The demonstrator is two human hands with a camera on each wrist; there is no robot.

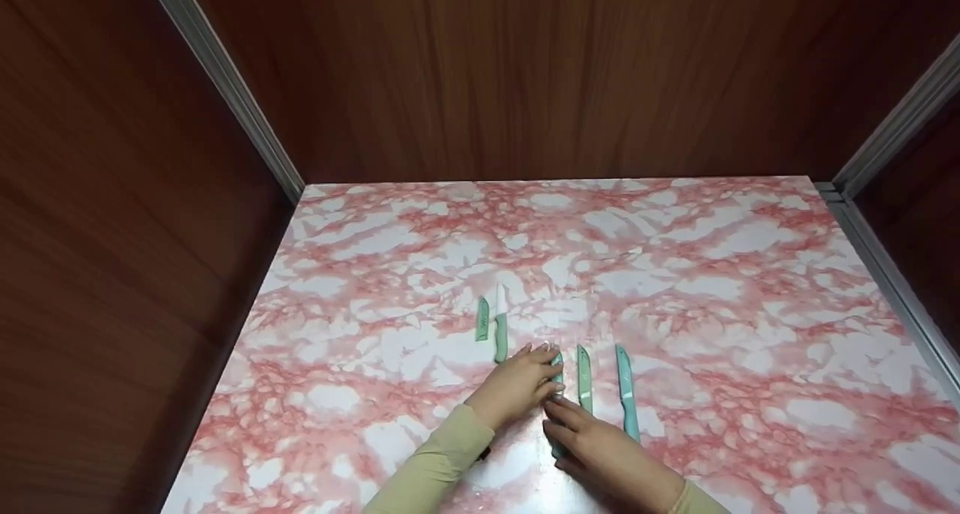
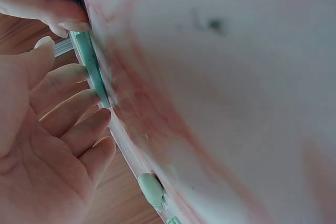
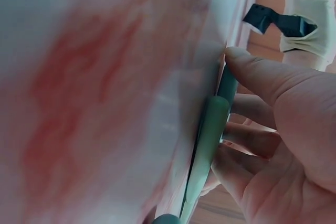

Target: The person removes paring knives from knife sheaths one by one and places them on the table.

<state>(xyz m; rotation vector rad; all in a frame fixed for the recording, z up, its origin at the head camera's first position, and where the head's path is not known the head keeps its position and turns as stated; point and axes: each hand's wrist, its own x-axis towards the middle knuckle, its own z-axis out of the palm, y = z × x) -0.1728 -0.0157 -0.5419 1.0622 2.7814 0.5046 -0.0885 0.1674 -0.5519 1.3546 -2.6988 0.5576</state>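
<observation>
In the head view a dark teal sheathed knife [image 1: 556, 449] lies on the table, partly hidden by both hands. My left hand [image 1: 516, 386] reaches across its upper end; in the left wrist view its fairly straight fingertips touch the teal sheath [image 2: 91, 66], thumb apart. Lower down, my right hand [image 1: 611, 454] touches the handle, with extended thumb and fingers spread along it. To its right lie a light green sheathed knife [image 1: 585, 371] and a turquoise sheathed knife [image 1: 626, 394]. Beyond my left hand lie a bare-bladed knife [image 1: 501, 338] with a green handle and a green sheath [image 1: 482, 319].
The table [image 1: 360, 296] has a red and white marbled top. Brown wood-grain panels [image 1: 510, 71] stand behind it and at both sides, with grey metal posts [image 1: 240, 86] at the corners. A black wrist device [image 3: 278, 22] shows at the left sleeve.
</observation>
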